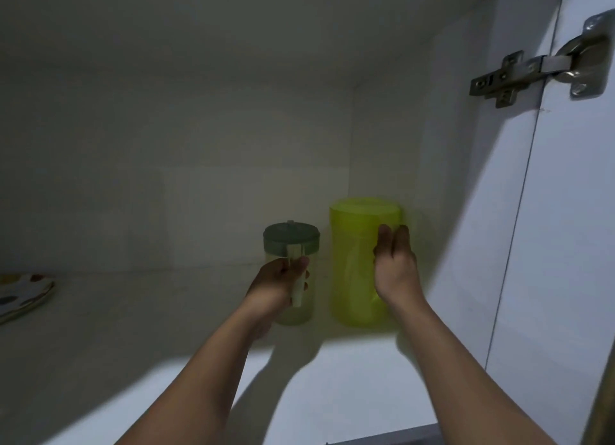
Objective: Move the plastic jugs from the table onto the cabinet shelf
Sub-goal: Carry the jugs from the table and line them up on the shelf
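Jugs first: both plastic ones are standing upright on the cabinet shelf, long axis straight up and down, side by side toward the back right corner with a narrow gap between them. Smaller jug has a clear, slightly frosted body, a dull grey-green lid with a little nub on top, and a pale cream handle that points straight back at me. Bigger jug is bright lime green, see-through, with a matching flat lid, and it sits just beside the cabinet's right wall. I can't make out its handle or spout from here, so no idea which way that one faces.

My left hand is wrapped around the small jug's cream handle, fingers closed on it, thumb on top. My right hand is flat against the right side of the green jug, fingers straight and together, not curled around anything.

Over at the far left edge of the shelf there's a patterned plate, well apart from the jugs. Metal door hinge is up at the top right.
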